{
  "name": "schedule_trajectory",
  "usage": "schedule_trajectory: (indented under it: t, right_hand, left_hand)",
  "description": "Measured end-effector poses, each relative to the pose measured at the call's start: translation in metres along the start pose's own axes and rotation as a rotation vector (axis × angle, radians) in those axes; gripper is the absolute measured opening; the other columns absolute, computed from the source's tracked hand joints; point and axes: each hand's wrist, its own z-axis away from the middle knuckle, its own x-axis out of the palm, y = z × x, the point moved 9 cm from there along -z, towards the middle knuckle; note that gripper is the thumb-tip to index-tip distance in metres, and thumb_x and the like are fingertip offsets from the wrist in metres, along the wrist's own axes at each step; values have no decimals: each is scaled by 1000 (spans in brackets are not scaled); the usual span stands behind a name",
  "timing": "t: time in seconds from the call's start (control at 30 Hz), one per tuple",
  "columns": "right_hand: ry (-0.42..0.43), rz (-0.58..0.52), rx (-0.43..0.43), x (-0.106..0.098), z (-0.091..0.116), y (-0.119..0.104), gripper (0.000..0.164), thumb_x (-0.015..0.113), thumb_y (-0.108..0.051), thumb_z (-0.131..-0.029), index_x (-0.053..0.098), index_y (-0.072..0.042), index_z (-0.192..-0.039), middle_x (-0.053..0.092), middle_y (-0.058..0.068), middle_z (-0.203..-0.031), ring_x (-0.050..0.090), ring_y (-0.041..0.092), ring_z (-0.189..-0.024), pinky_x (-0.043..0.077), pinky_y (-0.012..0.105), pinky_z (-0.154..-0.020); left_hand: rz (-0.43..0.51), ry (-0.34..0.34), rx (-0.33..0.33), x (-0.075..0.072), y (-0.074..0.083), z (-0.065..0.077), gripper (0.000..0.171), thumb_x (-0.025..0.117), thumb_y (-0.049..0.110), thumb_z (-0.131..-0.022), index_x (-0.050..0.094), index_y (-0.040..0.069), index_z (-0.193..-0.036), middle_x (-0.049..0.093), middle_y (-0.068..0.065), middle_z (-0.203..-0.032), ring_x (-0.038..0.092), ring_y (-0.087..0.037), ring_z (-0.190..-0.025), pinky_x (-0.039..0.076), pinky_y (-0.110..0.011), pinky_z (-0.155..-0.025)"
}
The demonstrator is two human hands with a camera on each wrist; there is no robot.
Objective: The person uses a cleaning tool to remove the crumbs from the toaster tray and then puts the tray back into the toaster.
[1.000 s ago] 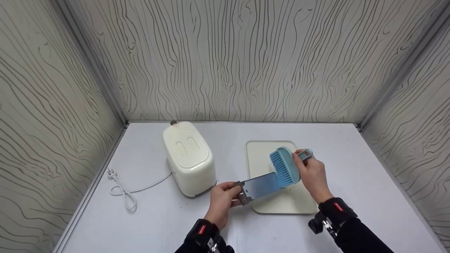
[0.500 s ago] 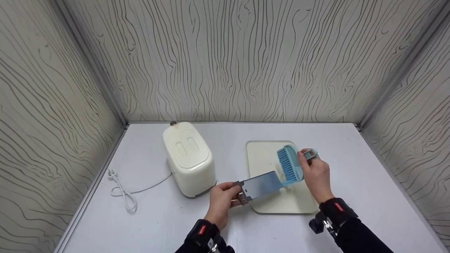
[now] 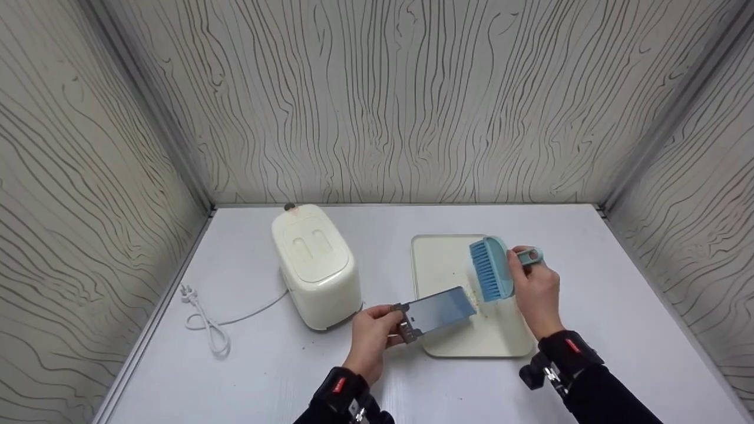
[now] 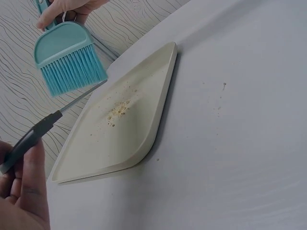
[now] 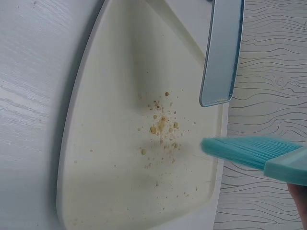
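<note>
My left hand (image 3: 368, 340) pinches the dark end of a flat metal crumb tray (image 3: 440, 311), whose far end hangs over a cream tray (image 3: 436, 256). With my right hand (image 3: 538, 297) I grip the handle of a light blue hand brush (image 3: 496, 268). Its bristles point left and stand a little apart from the crumb tray's end. Below both, crumbs (image 5: 162, 125) lie scattered on the cream tray, thickest near its middle. In the right wrist view, the crumb tray's surface looks almost bare.
A cream toaster (image 3: 315, 265) with a lid stands left of my left hand. Its white cord and plug (image 3: 203, 315) lie on the table at the left. Some specks (image 4: 218, 108) dot the white table. Patterned walls enclose the back and sides.
My right hand has drawn the brush off the end of the crumb tray, moving right and slightly away. The left hand and crumb tray have hardly moved. More crumbs on the cream tray are now visible.
</note>
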Motion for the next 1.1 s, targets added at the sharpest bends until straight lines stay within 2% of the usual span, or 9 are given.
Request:
schedule_trajectory:
  t: [0.23, 0.33, 0.4, 0.57, 0.67, 0.83, 1.1]
  right_hand:
    - [46, -21, -26, -7, -4, -2, 29, 58, -25, -105, 65, 2, -112, 74, 20, -99, 72, 32, -90, 41, 0, -65]
    - [55, -38, -6, -10, -4, -3, 31, 57, -27, -106, 65, 2, -112, 74, 21, -100, 72, 31, -91, 42, 0, -65]
    - [54, -51, 13, -10, -4, -4, 33, 56, -30, -106, 65, 2, -113, 74, 20, -102, 72, 23, -91, 43, 0, -65]
    - [44, -97, 20, -9, -4, -17, 36, 56, -32, -106, 66, 2, -114, 74, 19, -103, 62, -12, -84, 46, 2, -68]
    - [33, -128, -1, -6, -3, -30, 36, 56, -31, -106, 66, 2, -114, 74, 19, -103, 57, -19, -83, 48, 3, -69]
    - [-25, -205, -12, 2, 1, -51, 33, 58, -29, -105, 65, 2, -115, 74, 16, -102, 64, -10, -85, 53, 9, -70]
    - [-216, -379, 119, 23, 15, -68, 34, 59, -35, -104, 61, -5, -119, 68, 15, -103, 69, 14, -89, 60, 24, -73]
  left_hand:
    - [-6, 11, 3, -1, 0, -1, 24, 66, 6, -89, 67, -7, -110, 70, -12, -90, 70, -17, -72, 62, -32, -68]
    - [-12, 13, 2, -2, 0, -1, 24, 67, 6, -89, 68, -7, -109, 70, -12, -90, 70, -17, -72, 62, -32, -68]
    - [-16, 16, -1, -3, -1, -1, 23, 67, 6, -89, 68, -6, -109, 69, -12, -90, 69, -17, -73, 62, -32, -68]
    - [-12, 18, -2, -3, -1, -1, 23, 67, 6, -90, 68, -6, -109, 69, -11, -91, 69, -17, -74, 61, -32, -68]
    - [-18, 19, -6, -4, -1, 0, 23, 68, 7, -90, 68, -5, -110, 69, -11, -92, 69, -17, -73, 61, -32, -68]
    - [-31, 19, -17, -4, -2, 0, 24, 68, 9, -90, 68, -4, -110, 70, -11, -94, 69, -18, -75, 61, -32, -68]
    - [-47, 25, -35, -4, -3, 0, 25, 69, 10, -91, 68, -3, -111, 70, -13, -98, 68, -19, -79, 60, -32, -70]
